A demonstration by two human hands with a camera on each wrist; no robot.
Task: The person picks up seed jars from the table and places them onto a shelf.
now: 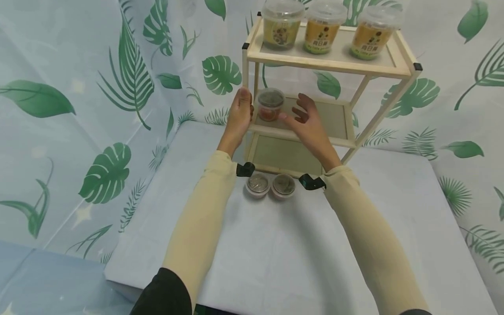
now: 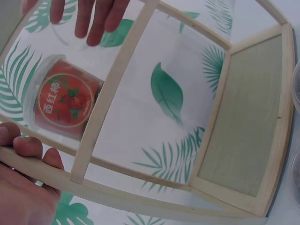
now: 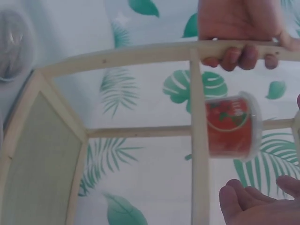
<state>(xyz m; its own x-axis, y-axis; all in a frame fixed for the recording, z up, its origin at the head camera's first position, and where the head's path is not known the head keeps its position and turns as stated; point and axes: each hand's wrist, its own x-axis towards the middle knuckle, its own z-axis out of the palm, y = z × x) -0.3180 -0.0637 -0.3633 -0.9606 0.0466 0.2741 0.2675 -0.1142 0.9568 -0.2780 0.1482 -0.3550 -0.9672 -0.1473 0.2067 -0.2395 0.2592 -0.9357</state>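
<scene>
A clear lidded plastic cup with a red tomato label (image 2: 65,98) stands on the middle tier of a wooden shelf rack (image 1: 299,135), near its left end. My left hand (image 1: 239,114) grips the rack's left front post; its fingers wrap round the wood in both wrist views. My right hand (image 1: 309,124) is just right of the cup, fingers loosely bent and apart from it in the right wrist view. Nothing is held in the right hand.
Three lidded cups with yellow labels, including one cup (image 1: 320,30), stand on the top tier. Two small lidded cups, among them the right one (image 1: 283,186), sit on the white table (image 1: 275,253) before the rack. Leaf-patterned cloth (image 1: 59,175) hangs behind.
</scene>
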